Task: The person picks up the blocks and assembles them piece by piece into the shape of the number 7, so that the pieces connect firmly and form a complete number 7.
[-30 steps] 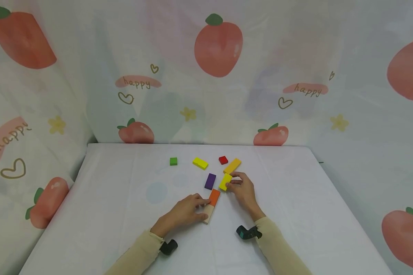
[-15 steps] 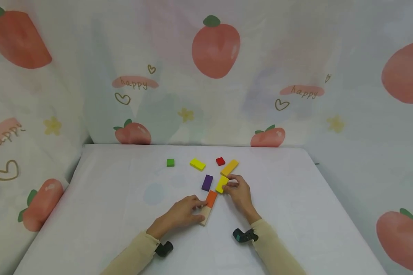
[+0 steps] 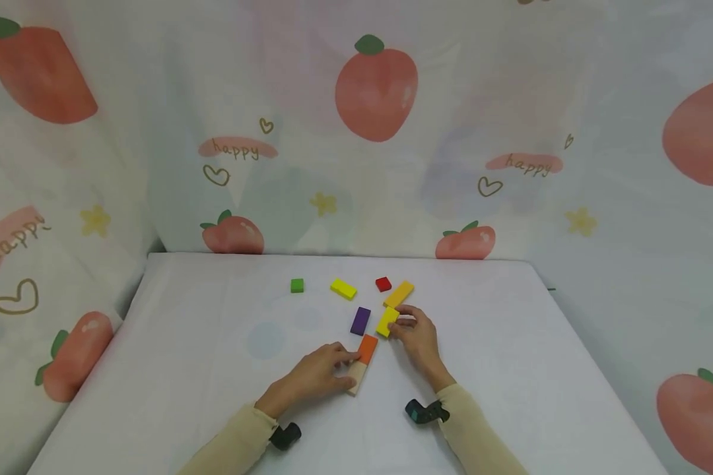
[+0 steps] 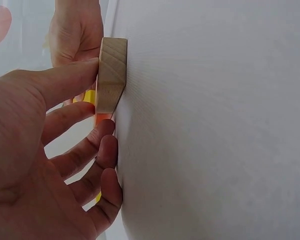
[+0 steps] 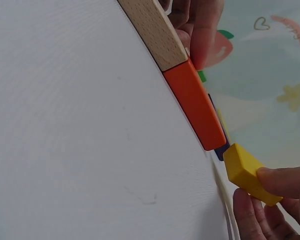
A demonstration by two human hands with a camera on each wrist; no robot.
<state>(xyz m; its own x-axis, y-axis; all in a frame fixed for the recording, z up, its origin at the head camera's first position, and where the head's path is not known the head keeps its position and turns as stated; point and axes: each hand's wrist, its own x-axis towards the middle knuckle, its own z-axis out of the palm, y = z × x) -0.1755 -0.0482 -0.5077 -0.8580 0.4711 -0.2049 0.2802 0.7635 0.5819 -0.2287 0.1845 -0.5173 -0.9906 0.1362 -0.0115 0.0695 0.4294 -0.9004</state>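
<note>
While the right hand (image 3: 417, 336) pinches a yellow block (image 3: 386, 322) at one o'clock from the orange block (image 3: 368, 347), the left hand (image 3: 316, 373), fingers loosely bent, touches the latter and a wooden block (image 3: 359, 377); a purple block (image 3: 360, 321) lies at the yellow's nine o'clock.

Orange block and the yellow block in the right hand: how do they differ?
Colour: the orange block is a warm reddish orange, the yellow block bright yellow.
Hold: the right hand pinches the yellow block, while the left hand only touches the orange block.
Neighbours: the orange block sits end to end with the wooden block; the yellow block is apart from it.
Both are oblong, single-coloured blocks.
</note>
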